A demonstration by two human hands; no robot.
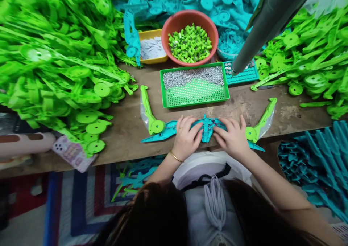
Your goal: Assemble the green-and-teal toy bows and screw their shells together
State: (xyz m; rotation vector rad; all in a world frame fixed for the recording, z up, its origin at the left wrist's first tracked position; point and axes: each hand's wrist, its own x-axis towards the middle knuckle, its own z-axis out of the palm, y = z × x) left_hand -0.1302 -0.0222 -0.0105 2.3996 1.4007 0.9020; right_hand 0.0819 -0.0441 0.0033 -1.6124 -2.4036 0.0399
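Observation:
On the wooden workbench in front of me lies a long blue plastic bow-shaped frame (207,128), with a ridged block at its middle. My left hand (187,136), a gold bangle on its wrist, curls its fingers over the frame left of that block. On the other side, my right hand (232,135) grips the frame with bent fingers, fingertips close to the block. A green plastic arm (147,110) with a round hub sits at the frame's left end. Another green arm (265,118) is at the right end. Clear film hangs along both arms.
Beyond the frame are a green tray (195,103) of small screws, a red bowl (164,39) of green pieces and a yellow tray (153,61). Green parts (67,57) heap up left and right. A dark pole (261,28) slants in, and a phone (72,153) lies left.

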